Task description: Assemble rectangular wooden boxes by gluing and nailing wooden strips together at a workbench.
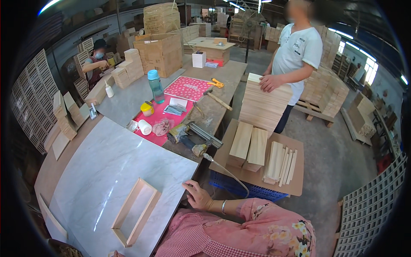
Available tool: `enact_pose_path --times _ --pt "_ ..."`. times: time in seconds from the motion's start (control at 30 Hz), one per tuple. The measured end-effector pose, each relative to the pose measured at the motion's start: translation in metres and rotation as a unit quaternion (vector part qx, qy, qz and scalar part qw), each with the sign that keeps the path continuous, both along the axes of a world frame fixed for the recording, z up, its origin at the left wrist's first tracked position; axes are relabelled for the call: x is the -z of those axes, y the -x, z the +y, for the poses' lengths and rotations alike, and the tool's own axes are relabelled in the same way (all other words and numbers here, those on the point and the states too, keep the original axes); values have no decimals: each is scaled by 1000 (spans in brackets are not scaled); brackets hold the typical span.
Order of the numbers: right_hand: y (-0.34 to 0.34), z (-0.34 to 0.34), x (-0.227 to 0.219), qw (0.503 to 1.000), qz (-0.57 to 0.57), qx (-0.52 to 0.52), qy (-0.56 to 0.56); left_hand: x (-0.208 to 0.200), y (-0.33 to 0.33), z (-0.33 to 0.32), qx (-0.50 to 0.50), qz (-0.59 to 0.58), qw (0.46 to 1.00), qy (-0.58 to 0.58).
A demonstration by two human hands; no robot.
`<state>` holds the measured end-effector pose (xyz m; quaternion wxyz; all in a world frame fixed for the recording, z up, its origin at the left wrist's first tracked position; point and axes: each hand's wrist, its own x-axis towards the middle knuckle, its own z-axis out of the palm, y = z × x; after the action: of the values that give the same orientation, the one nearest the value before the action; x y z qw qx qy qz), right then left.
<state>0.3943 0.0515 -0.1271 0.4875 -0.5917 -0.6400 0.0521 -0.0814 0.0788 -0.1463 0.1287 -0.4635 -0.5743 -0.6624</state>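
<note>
A rectangular frame of thin light wood (145, 216) lies on the white marble-patterned board (90, 171) in front of me. My right hand (199, 195) rests at the board's right edge, to the right of the frame, its fingers apart and nothing in them. Only a bit of my left hand (115, 254) shows at the bottom rim, just below the frame's near end; what its fingers do is hidden. Beyond the board, a nail gun (182, 135) lies on the bench with its air hose running off to the right.
Wood planks (241, 143) and thin strips (290, 167) lie on a brown board over a blue crate (222, 182). A person in a white shirt (299, 47) holds a tall plank stack (263, 103). A hammer (218, 100), blue bottle (156, 88) and yellow-lidded jar (147, 109) stand farther back.
</note>
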Motion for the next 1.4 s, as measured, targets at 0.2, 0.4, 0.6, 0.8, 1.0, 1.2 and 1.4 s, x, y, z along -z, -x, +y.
enact_pose_path --times 0.2,0.4,0.6,0.8,1.0,1.2,1.4 --pt "-2 -2 -7 1000 -13 -11 -4 -19 -23 -20 5 -36 995 89" --pt "2 -4 -8 1000 -1 -4 20 -43 -38 -35 8 -72 982 175" --pt "-1 -2 -3 1000 -20 -4 -7 -67 -43 -51 5 -108 958 264" --pt "-2 -3 0 999 -20 -11 33 -91 -39 -59 8 -144 922 359" --pt "0 -2 2 999 -24 -7 23 -91 -15 -61 -1 -149 899 411" --pt "1 1 -5 999 -43 -4 -6 -80 9 -60 -6 -138 888 438" --pt "2 -3 3 998 -28 -5 53 -67 24 -60 -7 -130 879 459"
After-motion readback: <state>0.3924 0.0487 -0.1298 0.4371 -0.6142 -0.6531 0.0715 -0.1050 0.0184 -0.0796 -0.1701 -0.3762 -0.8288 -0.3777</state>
